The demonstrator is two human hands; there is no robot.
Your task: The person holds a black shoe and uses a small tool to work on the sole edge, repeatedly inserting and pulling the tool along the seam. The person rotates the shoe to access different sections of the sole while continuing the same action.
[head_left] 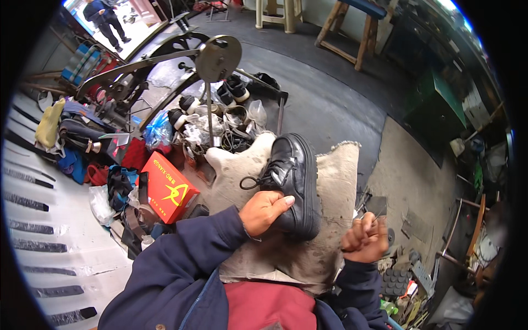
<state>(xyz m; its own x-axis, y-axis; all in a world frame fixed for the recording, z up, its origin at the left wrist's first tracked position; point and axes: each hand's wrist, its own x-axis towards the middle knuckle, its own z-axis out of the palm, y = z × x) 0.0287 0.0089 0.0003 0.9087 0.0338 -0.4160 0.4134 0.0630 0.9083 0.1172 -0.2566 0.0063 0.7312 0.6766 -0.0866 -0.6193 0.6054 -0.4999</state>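
Note:
My left hand (263, 214) grips a black leather lace-up shoe (291, 187) around its heel end, with my thumb across the opening. The shoe lies tilted, toe away from me, over a stained beige cloth (340, 165) on my lap; a loop of lace sticks out to its left. My right hand (364, 239) is raised to the right of the shoe, apart from it, its fingers curled together around something small and thin that I cannot make out.
Left are a red shoebox (169, 192) and a board (66, 258) with dark strips. Ahead are a metal machine (218, 58), piled shoes and bags (234, 88), and stools (360, 27). A green cabinet (432, 110) stands right. A person (104, 22) is in the doorway.

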